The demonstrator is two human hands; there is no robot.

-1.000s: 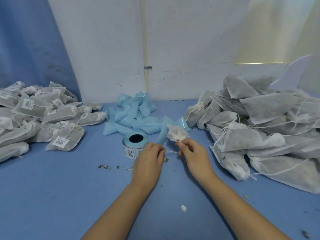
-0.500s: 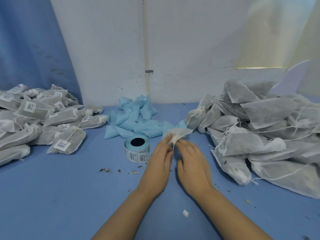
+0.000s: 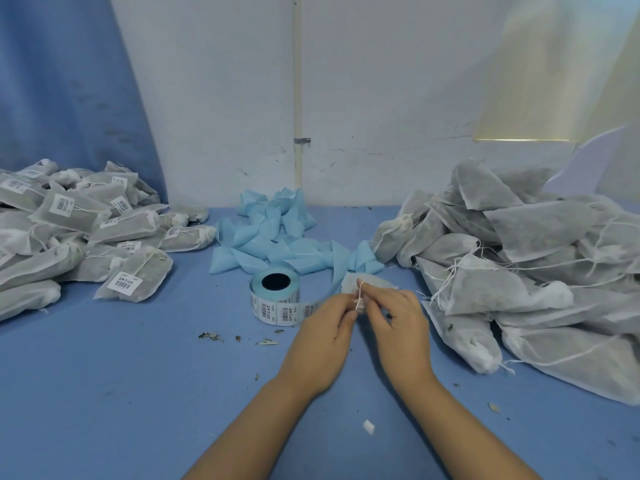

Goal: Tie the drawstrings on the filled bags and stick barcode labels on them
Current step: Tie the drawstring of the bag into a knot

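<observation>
While pinched between left hand (image 3: 322,341) and right hand (image 3: 398,327), the drawstring (image 3: 360,293), its bag (image 3: 349,282) just beyond the fingertips.

Left hand (image 3: 320,337) and right hand (image 3: 398,323) meet, fingers (image 3: 381,299) apparently pinched.

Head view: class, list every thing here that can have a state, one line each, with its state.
Bag in hand: neck gathered, no label visible.
Drawstring: wrapped round the neck, pinched by left hand.
Right hand: grips the bag's neck.
Label roll: lying flat, partly unwound.
Left pile of bags: tied, labelled.
Right pile of bags: unlabelled, strings loose.
Blue paper pieces: folded, heaped.
</observation>
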